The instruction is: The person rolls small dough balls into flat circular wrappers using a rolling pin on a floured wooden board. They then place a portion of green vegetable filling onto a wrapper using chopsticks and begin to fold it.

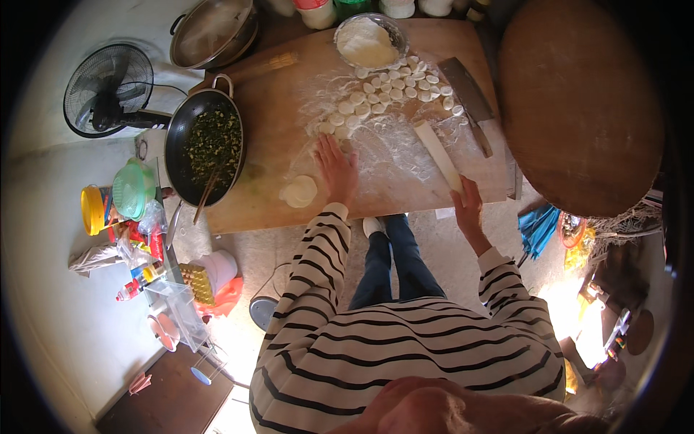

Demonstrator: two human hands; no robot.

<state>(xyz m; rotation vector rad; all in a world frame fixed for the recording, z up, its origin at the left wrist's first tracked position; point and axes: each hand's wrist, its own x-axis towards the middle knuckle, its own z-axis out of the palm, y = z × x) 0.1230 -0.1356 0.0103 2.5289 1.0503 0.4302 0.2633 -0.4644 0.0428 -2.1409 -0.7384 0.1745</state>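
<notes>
My left hand (337, 167) lies flat, palm down, near the front of the floured wooden board (271, 125), its fingertips at the nearest flattened dough rounds; what is under the palm is hidden. My right hand (469, 205) holds one end of a pale, flour-dusted rolling pin (437, 154), which slants away to the left. A small stack of rolled dough wrappers (299, 191) sits left of my left wrist. Small dough pieces (385, 89) spread up the board towards a bowl of flour (366, 42). A cleaver (467, 92) rests at the right.
A black pan (203, 146) of chopped green filling with chopsticks stands at the board's left edge. Behind it are a lidded pan (212, 32) and a fan (108, 89). A large round wooden board (580, 108) stands at the right. Jars line the far edge.
</notes>
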